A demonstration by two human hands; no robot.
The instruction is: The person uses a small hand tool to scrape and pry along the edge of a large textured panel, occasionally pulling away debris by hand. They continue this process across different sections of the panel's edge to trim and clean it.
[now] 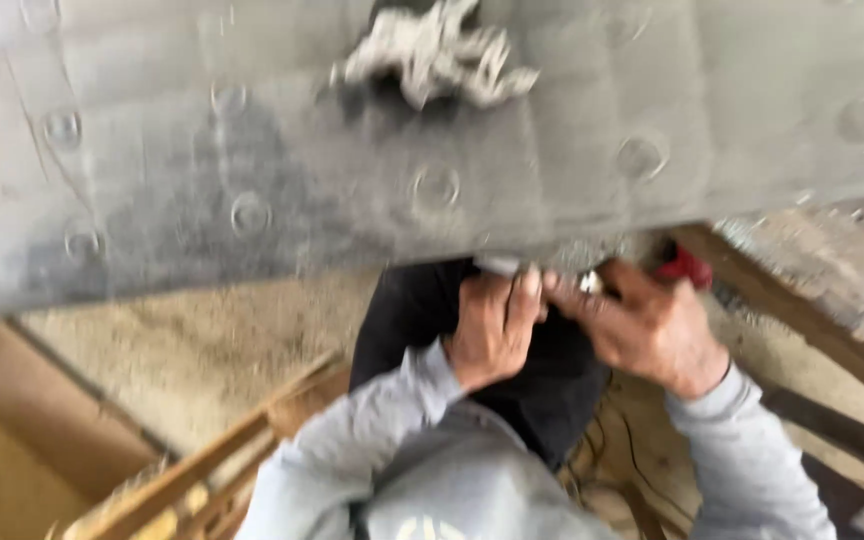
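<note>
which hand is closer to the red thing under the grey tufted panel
Right. The right hand sits right beside the red object, seemingly touching it; the left hand is farther off, at the panel edge.

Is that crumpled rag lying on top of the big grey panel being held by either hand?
No, the crumpled rag lies alone on the grey panel, far from both hands.

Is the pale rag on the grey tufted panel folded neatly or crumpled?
Crumpled. The pale rag lies bunched in irregular ridges and loose ends on the grey tufted panel, with no flat folded layers, though the picture is blurred.
</note>
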